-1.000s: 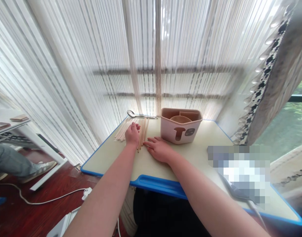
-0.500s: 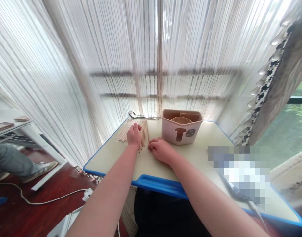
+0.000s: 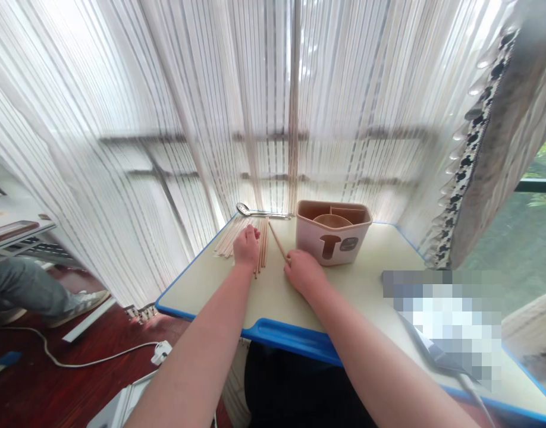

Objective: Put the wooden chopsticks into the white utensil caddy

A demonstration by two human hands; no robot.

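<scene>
Single wooden stick [image 3: 278,241] has swung its near end toward 3 o'clock, off the row. Right hand [image 3: 305,274] pinches that end; stick runs to 11 o'clock above the table [image 3: 273,303]. Left hand [image 3: 246,246] curled, cannot tell whether holding; other sticks [image 3: 263,255] at its 3 and 10. Caddy [image 3: 312,241] at right hand's 1.

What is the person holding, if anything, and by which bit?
The right grip holds one thin brown stick by the end nearest the person. Whether the left grip holds anything, I can't tell.
</scene>
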